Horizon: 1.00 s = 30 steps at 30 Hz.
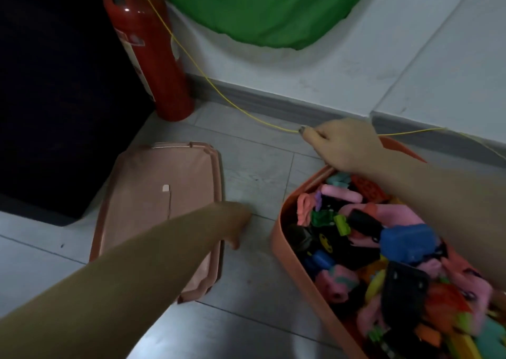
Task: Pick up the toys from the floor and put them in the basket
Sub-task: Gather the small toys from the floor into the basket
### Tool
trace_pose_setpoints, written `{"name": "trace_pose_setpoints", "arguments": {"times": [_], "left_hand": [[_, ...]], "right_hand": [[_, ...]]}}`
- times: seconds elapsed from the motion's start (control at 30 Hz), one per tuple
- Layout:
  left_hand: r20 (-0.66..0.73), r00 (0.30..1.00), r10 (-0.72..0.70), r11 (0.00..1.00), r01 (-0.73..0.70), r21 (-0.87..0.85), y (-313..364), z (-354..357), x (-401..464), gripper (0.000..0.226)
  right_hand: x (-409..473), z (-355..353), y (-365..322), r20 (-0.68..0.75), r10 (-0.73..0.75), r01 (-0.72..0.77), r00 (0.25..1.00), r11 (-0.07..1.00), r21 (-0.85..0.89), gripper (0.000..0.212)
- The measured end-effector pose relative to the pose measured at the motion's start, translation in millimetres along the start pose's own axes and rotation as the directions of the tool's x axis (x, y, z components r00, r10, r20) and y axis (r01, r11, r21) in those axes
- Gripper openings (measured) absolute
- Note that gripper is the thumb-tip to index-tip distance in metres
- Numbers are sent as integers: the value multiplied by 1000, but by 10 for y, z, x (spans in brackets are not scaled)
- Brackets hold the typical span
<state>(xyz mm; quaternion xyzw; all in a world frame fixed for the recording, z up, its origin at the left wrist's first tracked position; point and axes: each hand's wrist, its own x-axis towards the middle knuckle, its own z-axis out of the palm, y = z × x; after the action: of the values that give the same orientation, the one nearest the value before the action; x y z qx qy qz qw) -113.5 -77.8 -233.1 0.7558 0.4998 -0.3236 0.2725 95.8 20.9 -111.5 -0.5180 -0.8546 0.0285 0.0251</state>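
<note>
An orange basket (276, 232) stands on the floor at the right, heaped with several colourful toys (405, 238). My right hand (345, 145) lies over the basket's far corner, its fingers curled down over the rim and its fingertips close to a yellow cable. My left hand (236, 221) is blurred and hangs over the grey floor between the lid and the basket. Its fingers point down and hold nothing. No loose toy shows on the floor.
The basket's pink lid (153, 194) lies flat on the floor to the left. A red fire extinguisher (147, 54) stands by the wall at the back. A thin yellow cable (219, 90) runs along the skirting. Green cloth (262, 5) hangs above, and a dark mat (52, 98) lies at the left.
</note>
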Motion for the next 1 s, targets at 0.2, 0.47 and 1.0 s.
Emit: {"name": "trace_pose_setpoints", "arguments": {"times": [0.2,0.47,1.0], "left_hand": [[-50,998,-46,993,51,109,182,33,33,33],[-310,951,-12,748,-198,-633,156,-1123,-277,10],[-658,720,219,926,-365,-92,1390,-1912,-656,26]], "right_hand": [[6,17,0,-40,10,-11,999,1000,-16,61],[65,-169,36,184,129,-195,974,894,405,63],[-580,-617,1460,506,341,-569,793,712,412,42]]}}
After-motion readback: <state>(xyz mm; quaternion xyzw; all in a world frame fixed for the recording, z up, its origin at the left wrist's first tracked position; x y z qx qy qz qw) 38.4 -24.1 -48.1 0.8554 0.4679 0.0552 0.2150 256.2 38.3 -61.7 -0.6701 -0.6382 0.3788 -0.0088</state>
